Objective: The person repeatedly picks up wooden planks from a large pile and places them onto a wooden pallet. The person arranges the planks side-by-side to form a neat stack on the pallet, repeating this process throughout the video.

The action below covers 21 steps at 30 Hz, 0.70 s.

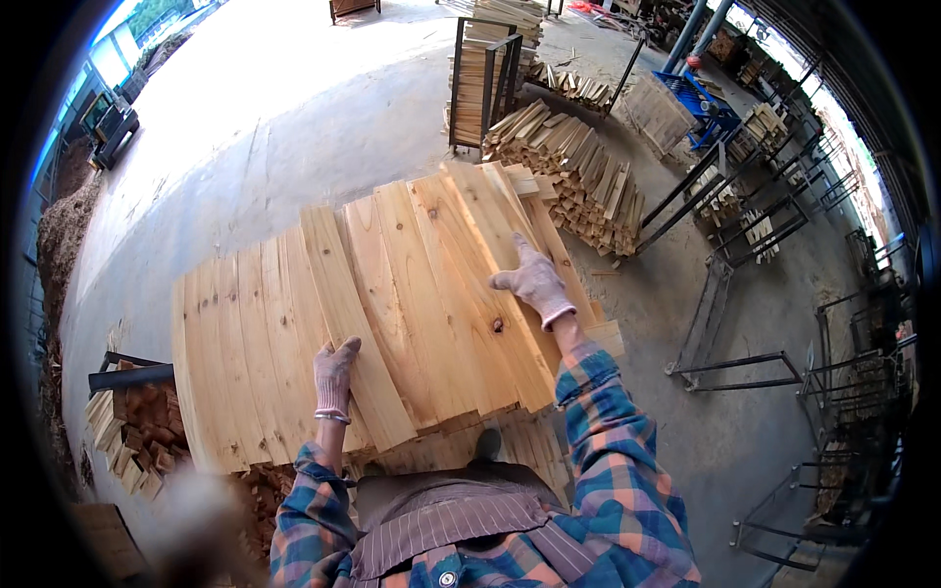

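Observation:
Several pale wooden boards lie side by side in a broad layer on a stack (235,363) in front of me. My left hand (334,379), in a light knitted glove, is closed at the left edge of a loose narrow board (343,294) that lies slantwise on top. Its thumb shows at that edge, the other fingers are partly hidden. My right hand (539,282), gloved too, rests on a long board (480,220) at the right side of the stack. Its thumb and forefinger are spread over the wood; the remaining fingers are hard to make out.
A heap of split wood strips (578,181) lies beyond the stack at right, near an upright metal rack (480,88). Black metal frames (730,372) stand on the concrete at right. Wood offcuts (147,421) fill a container at left; a vehicle (113,127) is farther off.

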Tool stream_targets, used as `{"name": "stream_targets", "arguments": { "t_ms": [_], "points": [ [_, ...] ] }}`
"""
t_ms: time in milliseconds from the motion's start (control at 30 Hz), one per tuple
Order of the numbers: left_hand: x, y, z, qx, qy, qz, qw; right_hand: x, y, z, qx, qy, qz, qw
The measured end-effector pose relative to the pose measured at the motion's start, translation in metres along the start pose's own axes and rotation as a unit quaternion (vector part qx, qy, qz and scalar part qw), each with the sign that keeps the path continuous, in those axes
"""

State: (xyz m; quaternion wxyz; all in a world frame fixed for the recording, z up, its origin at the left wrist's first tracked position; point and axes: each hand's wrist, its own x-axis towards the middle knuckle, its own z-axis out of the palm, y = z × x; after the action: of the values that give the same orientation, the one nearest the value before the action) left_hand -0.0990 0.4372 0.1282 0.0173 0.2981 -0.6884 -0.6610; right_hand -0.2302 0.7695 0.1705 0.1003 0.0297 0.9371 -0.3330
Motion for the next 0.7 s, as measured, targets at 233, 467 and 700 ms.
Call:
{"name": "stream_targets", "arguments": {
  "t_ms": [233,467,700],
  "points": [
    [0.003,-0.006,0.001,0.008,-0.004,-0.014,1.000,0.041,0.115,-0.043,-0.094,0.082,0.019,0.992],
    [0.002,-0.011,-0.006,0.024,0.017,-0.012,0.999,0.052,0.135,-0.011,0.005,0.122,-0.025,0.992],
    [0.008,-0.013,-0.011,0.042,0.021,-0.004,0.999,0.011,0.025,0.027,-0.262,0.057,-0.057,0.962]
  ]
}}
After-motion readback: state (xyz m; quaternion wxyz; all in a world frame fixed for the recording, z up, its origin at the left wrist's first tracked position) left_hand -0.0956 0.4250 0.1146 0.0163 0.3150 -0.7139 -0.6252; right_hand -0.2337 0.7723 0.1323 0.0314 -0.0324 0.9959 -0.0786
